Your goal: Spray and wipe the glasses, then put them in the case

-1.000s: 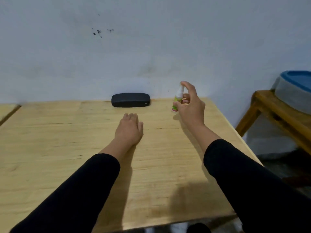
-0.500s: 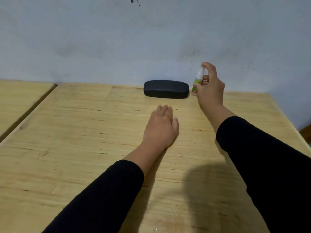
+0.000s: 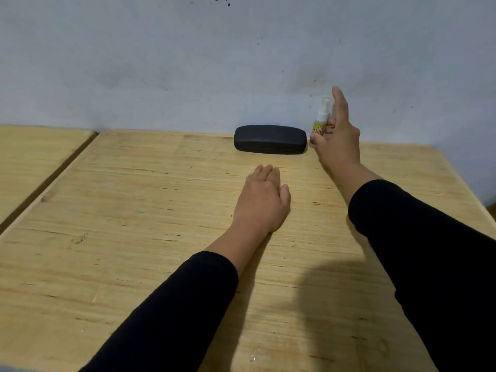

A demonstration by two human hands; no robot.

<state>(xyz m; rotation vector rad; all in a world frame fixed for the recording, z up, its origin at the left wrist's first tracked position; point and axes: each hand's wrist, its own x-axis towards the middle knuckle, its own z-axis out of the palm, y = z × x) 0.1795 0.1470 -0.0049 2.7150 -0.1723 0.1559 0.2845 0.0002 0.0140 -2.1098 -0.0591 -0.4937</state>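
Observation:
A black glasses case [image 3: 270,139] lies shut at the back of the wooden table [image 3: 134,210], close to the wall. A small spray bottle [image 3: 320,122] with a green label stands upright just right of the case. My right hand [image 3: 338,140] is against the bottle's right side, fingers spread and index finger pointing up, thumb low by the bottle's base. My left hand [image 3: 261,202] lies flat, palm down, on the table in front of the case and holds nothing. No glasses are visible.
A pale wall [image 3: 241,63] rises directly behind the case and bottle. A second wooden tabletop [image 3: 32,157] adjoins on the left, with a dark gap between the two. The table's right edge runs near my right sleeve.
My right hand moved the spray bottle back to the wall beside the case's right end, and its fingers have spread off the nozzle. My left hand stayed flat.

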